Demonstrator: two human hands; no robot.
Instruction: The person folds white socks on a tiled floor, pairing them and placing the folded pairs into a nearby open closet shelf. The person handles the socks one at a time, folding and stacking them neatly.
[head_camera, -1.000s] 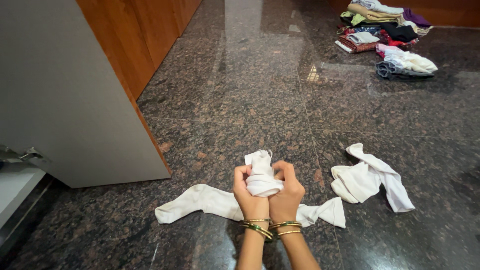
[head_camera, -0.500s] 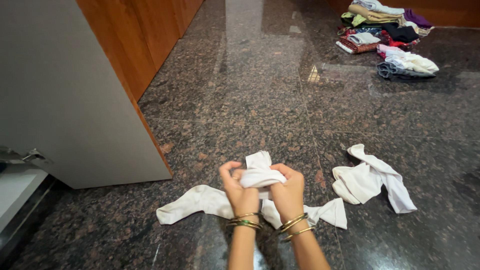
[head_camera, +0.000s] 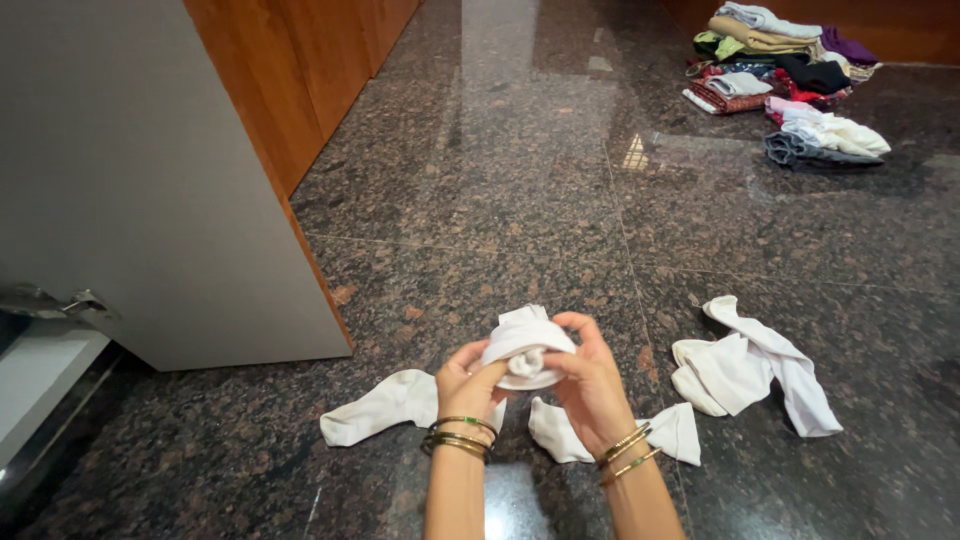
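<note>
white sock bundle (head_camera: 524, 345), seemingly rolled into a ball, held above the dark granite floor.

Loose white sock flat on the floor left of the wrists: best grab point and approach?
Take the white sock at its left end, the rounded tip lying clear on the granite floor, pinching from above. It lies flat and limp, so no side grip offers. Its right end runs behind the left hand, which with the right hand holds the rolled sock.
</note>
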